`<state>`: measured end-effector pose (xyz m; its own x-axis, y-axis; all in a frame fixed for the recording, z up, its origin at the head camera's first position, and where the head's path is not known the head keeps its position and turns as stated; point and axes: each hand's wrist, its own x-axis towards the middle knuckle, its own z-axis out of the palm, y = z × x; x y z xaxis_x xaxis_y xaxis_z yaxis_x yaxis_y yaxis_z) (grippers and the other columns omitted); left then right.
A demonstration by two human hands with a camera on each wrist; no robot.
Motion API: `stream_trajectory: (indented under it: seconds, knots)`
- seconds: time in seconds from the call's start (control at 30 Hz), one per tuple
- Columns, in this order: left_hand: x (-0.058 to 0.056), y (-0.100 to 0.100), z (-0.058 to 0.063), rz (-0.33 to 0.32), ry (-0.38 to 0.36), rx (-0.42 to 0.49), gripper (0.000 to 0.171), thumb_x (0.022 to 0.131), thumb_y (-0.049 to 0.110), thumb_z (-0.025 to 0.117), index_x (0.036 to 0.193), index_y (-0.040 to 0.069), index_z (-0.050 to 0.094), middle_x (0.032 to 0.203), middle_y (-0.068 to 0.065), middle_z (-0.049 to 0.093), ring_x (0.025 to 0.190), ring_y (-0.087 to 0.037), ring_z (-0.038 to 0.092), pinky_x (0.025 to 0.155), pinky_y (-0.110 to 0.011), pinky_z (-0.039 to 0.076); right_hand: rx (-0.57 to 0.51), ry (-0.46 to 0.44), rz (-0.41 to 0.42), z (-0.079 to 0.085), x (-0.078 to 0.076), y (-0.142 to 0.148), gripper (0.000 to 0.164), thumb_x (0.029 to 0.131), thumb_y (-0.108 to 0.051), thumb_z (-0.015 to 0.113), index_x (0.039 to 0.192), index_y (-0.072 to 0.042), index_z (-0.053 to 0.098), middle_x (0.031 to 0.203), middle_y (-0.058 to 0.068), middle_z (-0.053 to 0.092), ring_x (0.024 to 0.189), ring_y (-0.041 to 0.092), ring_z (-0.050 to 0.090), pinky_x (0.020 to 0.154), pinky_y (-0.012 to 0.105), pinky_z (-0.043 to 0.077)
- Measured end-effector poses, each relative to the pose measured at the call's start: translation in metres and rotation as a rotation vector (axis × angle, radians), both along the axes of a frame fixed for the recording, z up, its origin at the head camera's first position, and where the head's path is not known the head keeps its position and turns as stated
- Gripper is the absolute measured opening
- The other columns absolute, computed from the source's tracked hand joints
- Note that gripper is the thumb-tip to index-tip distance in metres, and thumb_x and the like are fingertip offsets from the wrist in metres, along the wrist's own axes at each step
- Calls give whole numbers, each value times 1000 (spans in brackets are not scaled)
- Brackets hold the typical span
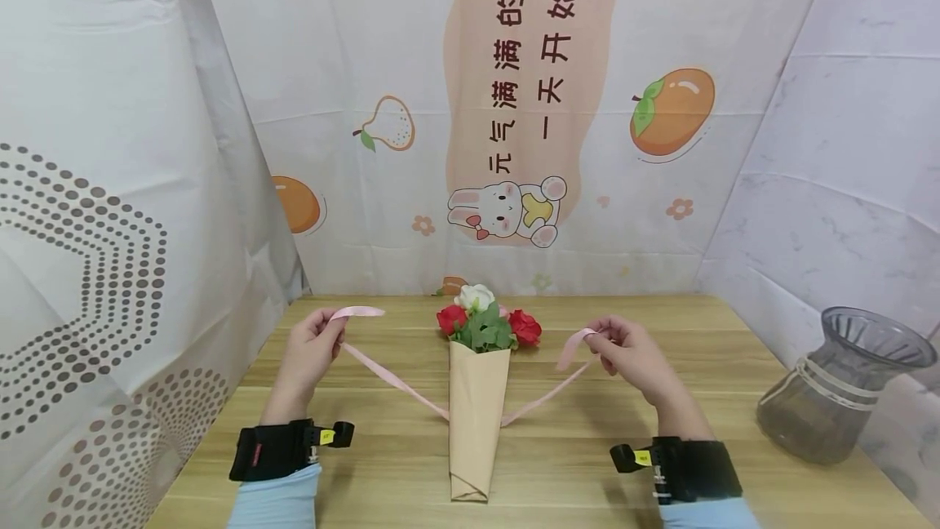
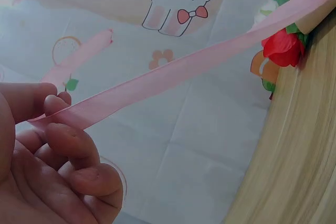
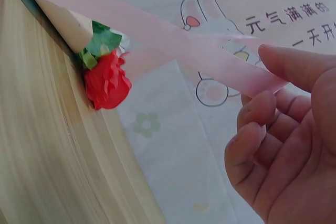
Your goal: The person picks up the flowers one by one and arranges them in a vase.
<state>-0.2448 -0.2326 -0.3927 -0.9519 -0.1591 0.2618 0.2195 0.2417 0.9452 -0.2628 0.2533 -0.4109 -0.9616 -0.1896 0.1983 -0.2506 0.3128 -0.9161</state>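
A bouquet in brown paper wrapping [image 1: 477,423] lies on the wooden table, with red flowers [image 1: 525,327], a white flower [image 1: 474,297] and green leaves [image 1: 485,330] at its far end. One pink ribbon [image 1: 396,382] runs from both sides of the wrapping; its middle is hidden by the bouquet. My left hand [image 1: 312,353] pinches one end, a short tail sticking out past the fingers. Over on the right, my right hand [image 1: 627,353] pinches the other end between thumb and fingers, its tail hanging down. In both wrist views the ribbon stretches slanting towards the bouquet.
A grey glass vase [image 1: 822,398] with cord round its neck stands at the table's right edge. Behind the wooden table [image 1: 389,472] hangs a printed cloth [image 1: 352,211]. Another patterned cloth [image 1: 95,145] hangs on the left, and a marbled one [image 1: 844,186] on the right.
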Motion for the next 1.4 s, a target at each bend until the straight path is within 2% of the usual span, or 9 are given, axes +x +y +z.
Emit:
stream_trajectory:
  seconds: [0.2,0.37,0.63,0.83,0.97,1.1,1.23,1.4]
  knots:
    - [-1,-10,-2,32,-43,25,26,106,22,57,105,-4,58,76,-6,53,56,-11,42,49,-22,35,-32,-20,-62,-2,-2,13,37,100,-17,68,123,8,54,82,9,60,57,17,49,52,29,45]
    - [-4,-18,-8,70,-70,3,25,107,19,56,101,-4,58,75,-6,54,56,-10,43,50,-22,37,-29,-40,-125,-5,-3,24,45,100,-20,68,130,7,48,82,10,56,56,16,49,52,29,45]
    - [-7,-33,-21,131,-126,-100,24,106,19,55,100,-3,59,74,-5,54,60,-13,46,54,-24,39,20,-102,-199,-10,-7,40,58,100,-28,69,140,4,40,78,6,52,59,16,52,60,34,54]
    - [-5,-43,-27,166,-186,-173,30,106,24,54,91,-1,56,75,-5,52,62,-19,44,56,-29,36,36,-145,-237,-13,-4,48,62,102,-22,65,146,6,33,82,7,56,63,17,56,66,40,59]
    - [-4,-50,-32,167,-231,-257,33,107,27,53,86,2,53,78,-7,55,63,-20,44,59,-31,37,63,-185,-259,-17,-3,51,63,102,-19,63,146,10,29,84,9,58,63,17,57,65,38,59]
    - [-3,-55,-37,154,-256,-329,30,107,24,52,84,4,52,80,-9,58,66,-21,47,61,-33,39,101,-231,-261,-23,-4,57,63,102,-14,61,146,14,26,86,16,60,64,20,61,63,38,60]
    - [-2,-60,-43,141,-302,-370,33,107,24,49,79,6,47,75,-7,53,68,-23,48,65,-36,38,144,-264,-290,-28,-5,61,65,100,-11,60,146,17,24,95,26,63,69,26,67,63,40,60]
    - [-1,-64,-48,136,-356,-393,38,106,26,47,73,10,39,67,-4,44,63,-22,45,61,-35,36,199,-278,-356,-31,-5,66,72,94,-11,60,146,20,20,89,23,64,69,25,67,62,42,60]
